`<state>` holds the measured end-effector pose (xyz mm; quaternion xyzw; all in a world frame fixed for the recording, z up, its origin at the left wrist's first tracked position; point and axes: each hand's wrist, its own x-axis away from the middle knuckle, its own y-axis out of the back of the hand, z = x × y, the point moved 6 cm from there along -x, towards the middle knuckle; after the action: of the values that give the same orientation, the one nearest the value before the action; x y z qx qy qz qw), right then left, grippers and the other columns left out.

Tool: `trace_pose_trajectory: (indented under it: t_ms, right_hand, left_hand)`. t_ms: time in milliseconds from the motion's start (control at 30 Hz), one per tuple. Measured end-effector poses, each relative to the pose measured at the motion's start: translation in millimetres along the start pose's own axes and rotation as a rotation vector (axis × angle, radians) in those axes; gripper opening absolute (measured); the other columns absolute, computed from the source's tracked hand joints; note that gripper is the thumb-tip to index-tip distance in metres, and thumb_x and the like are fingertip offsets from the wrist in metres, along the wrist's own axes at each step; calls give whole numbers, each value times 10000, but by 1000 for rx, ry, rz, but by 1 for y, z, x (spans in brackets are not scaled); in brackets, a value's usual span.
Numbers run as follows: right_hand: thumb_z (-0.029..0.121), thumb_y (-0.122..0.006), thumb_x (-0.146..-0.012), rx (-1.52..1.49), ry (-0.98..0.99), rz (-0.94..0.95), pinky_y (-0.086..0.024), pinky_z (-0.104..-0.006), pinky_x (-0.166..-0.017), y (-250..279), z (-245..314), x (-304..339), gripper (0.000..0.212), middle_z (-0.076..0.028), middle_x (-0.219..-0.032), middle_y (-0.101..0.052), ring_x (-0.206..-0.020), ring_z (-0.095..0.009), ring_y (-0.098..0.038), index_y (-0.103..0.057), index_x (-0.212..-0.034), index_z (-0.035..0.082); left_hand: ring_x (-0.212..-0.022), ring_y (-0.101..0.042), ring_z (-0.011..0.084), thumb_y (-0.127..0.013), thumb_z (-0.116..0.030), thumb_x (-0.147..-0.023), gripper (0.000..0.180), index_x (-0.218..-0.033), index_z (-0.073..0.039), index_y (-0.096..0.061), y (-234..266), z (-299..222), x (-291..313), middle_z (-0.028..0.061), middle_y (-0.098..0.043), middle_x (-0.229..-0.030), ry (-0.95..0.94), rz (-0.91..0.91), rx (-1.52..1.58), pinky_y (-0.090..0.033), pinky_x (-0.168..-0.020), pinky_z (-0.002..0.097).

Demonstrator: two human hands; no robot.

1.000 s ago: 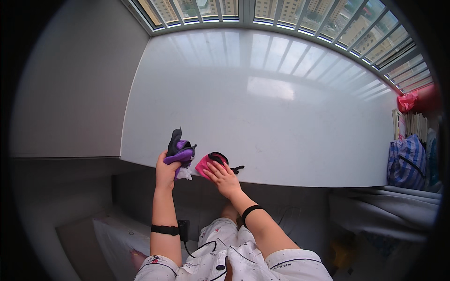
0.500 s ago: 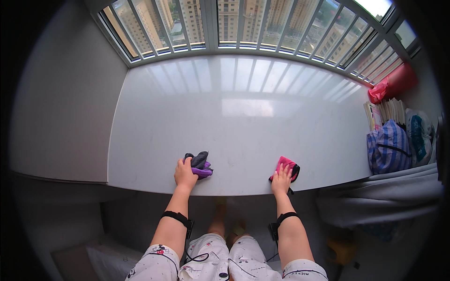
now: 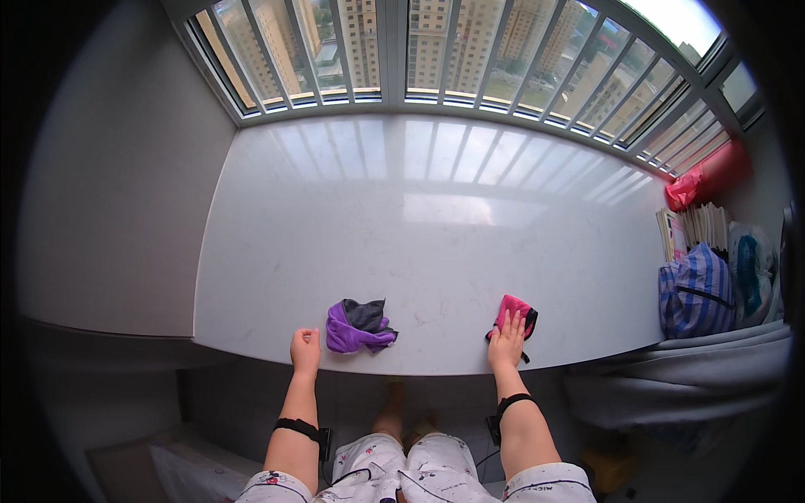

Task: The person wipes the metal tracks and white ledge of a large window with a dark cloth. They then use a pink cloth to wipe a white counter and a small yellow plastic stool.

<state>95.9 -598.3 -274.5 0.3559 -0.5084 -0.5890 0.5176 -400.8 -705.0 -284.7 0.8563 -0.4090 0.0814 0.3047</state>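
Note:
A purple and dark grey cloth lies crumpled near the front edge of the white surface. Just left of it, apart from the cloth, my left hand is closed in a loose fist, and nothing shows in it. My right hand lies flat with fingers stretched out on a folded pink and black cloth. Part of that cloth is hidden beneath the palm, and a dark end pokes out by the wrist.
The glossy white surface runs back to a barred window. A tall grey panel borders it on the left. At the right stand a blue striped bag, upright papers, a clear plastic bag and a red bundle.
My left hand has let go of the purple and grey cloth and moved left of it. The cloth now lies more spread out. My right hand stays on the pink cloth.

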Motion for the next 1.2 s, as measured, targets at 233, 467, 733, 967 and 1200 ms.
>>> trace_pose_trajectory:
  t_ms: [233, 467, 733, 967, 1200]
  right_hand:
    - [294, -470, -912, -25, 308, 114, -196, -439, -1136, -21, 108, -36, 573, -82, -1537, -224, -1408, -297, -200, -314, -1451, 178]
    - [292, -525, -879, 34, 517, 170, -200, -407, -1141, -16, 100, 23, 590, -11, -1535, -243, -1405, -229, -229, -342, -1439, 251]
    - [257, -503, -876, 13, 454, -23, -229, -430, -1116, -24, 106, 30, 564, -23, -1513, -289, -1380, -257, -269, -374, -1424, 215]
    - [174, -587, -801, -141, 520, 101, -340, -414, -1047, -5, 108, 100, 559, -14, -1447, -382, -1317, -232, -363, -464, -1345, 220]
    - [22, -583, -766, -484, 392, 183, -490, -357, -839, 5, 82, 112, 338, -63, -934, -664, -960, -265, -615, -649, -1089, 94]
  left_hand:
    - [-629, -577, 243, -657, -294, -784, 347, -870, -1, -493, -5, 45, -12, 133, -570, -739, 247, 5, -185, -482, -624, 390]
    - [-895, -574, 388, -619, -339, -753, 426, -914, 33, -489, -14, 28, -17, 239, -582, -945, 175, -26, -437, -457, -817, 435]
    - [-947, -572, 409, -583, -346, -781, 459, -1010, 33, -463, -16, 20, -3, 261, -591, -990, 109, -124, -469, -442, -842, 446]
    - [-911, -583, 355, -598, -316, -774, 411, -976, 27, -494, 1, 24, -18, 223, -597, -952, 73, -48, -395, -459, -803, 416]
    - [-653, -559, 127, -597, -224, -855, 227, -975, -32, -588, -25, -12, 73, 58, -578, -810, 42, 290, -6, -459, -585, 257]
